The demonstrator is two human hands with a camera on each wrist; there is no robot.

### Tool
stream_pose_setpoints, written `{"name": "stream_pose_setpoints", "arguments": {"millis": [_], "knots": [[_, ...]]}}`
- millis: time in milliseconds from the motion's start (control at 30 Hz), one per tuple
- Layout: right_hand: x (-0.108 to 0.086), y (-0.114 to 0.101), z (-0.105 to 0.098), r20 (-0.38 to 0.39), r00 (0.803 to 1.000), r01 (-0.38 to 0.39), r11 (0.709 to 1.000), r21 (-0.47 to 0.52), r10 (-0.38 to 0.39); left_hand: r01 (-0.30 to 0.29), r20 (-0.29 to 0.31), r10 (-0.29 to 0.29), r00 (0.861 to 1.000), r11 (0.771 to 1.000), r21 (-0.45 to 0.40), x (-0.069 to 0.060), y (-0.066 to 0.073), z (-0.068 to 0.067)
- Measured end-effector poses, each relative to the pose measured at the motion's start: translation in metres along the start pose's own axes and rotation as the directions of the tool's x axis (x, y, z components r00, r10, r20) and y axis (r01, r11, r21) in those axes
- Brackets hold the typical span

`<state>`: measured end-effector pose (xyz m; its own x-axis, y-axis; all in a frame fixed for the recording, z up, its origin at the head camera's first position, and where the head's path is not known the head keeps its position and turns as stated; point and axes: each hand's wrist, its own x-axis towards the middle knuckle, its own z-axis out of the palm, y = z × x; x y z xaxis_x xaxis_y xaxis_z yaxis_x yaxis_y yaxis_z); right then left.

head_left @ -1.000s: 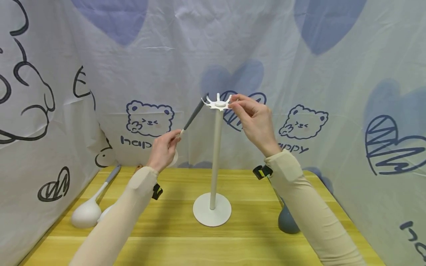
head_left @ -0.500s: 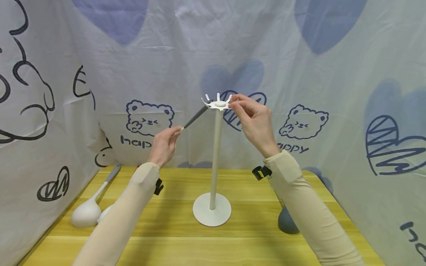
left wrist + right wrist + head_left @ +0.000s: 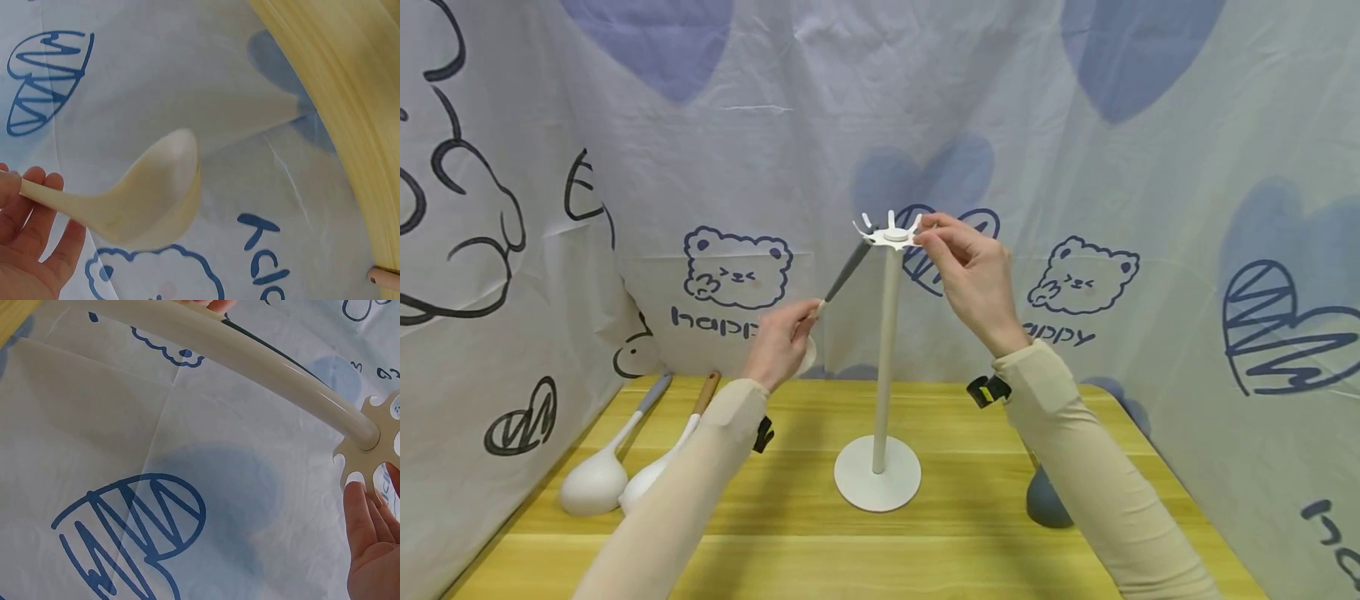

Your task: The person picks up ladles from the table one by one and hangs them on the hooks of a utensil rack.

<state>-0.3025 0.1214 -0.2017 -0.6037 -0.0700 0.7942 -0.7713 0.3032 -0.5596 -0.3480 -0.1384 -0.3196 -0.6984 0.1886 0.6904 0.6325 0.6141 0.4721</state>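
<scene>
My left hand (image 3: pixel 780 343) pinches a ladle by the pale neck below its grey handle (image 3: pixel 848 271). The handle slants up to the right, its tip at the left hooks of a white utensil stand (image 3: pixel 886 350); whether it hangs on a hook I cannot tell. In the left wrist view the ladle's cream bowl (image 3: pixel 156 194) points away from the fingers. My right hand (image 3: pixel 973 275) pinches a hook on the right side of the stand's top. From below, the right wrist view shows the notched hook plate (image 3: pixel 378 425) with those fingers at its edge.
Two white ladles lie at the table's left, one with a grey handle (image 3: pixel 655 392), one with a brown handle (image 3: pixel 706 393). A dark blue-grey utensil (image 3: pixel 1048 500) lies at the right, partly behind my right forearm. Printed cloth (image 3: pixel 820 100) encloses the wooden table (image 3: pixel 820 558).
The ladle's handle tip has come down from above the left hooks to their level. My left hand has shifted slightly right and down. The right hand stays on the stand's top.
</scene>
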Motion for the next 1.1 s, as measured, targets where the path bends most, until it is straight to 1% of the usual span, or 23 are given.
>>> {"name": "stream_pose_setpoints", "arguments": {"millis": [133,200,367,533,633,833,1100], "knots": [[0.0,0.0,0.0,0.004,1.0,0.0,1.0,-0.005,0.0,-0.004,0.034,0.005,0.999,0.999,-0.034,-0.004,0.004,0.007],[0.0,-0.001,0.0,0.006,1.0,0.001,1.0,-0.006,-0.001,0.009,0.048,-0.007,0.999,0.999,-0.049,-0.006,0.006,0.009],[0.0,-0.002,0.0,0.009,1.0,0.0,1.0,0.007,0.0,0.036,0.072,-0.031,0.997,0.998,-0.058,-0.011,0.01,0.014],[-0.001,0.0,0.0,0.009,1.0,0.002,1.0,0.0,-0.002,0.056,0.09,-0.051,0.995,0.997,-0.058,-0.012,0.012,0.016],[-0.001,0.003,-0.001,0.011,1.0,0.027,1.0,-0.01,-0.026,0.086,0.119,-0.08,0.99,0.995,-0.051,-0.012,0.012,0.016],[0.0,0.007,-0.004,0.034,0.997,0.065,0.998,0.015,-0.066,0.13,0.176,-0.117,0.977,0.989,-0.067,-0.012,0.013,0.016],[0.0,0.008,-0.005,0.034,0.998,0.057,0.998,0.009,-0.057,0.181,0.218,-0.154,0.964,0.978,-0.109,-0.012,0.014,0.018]]}}
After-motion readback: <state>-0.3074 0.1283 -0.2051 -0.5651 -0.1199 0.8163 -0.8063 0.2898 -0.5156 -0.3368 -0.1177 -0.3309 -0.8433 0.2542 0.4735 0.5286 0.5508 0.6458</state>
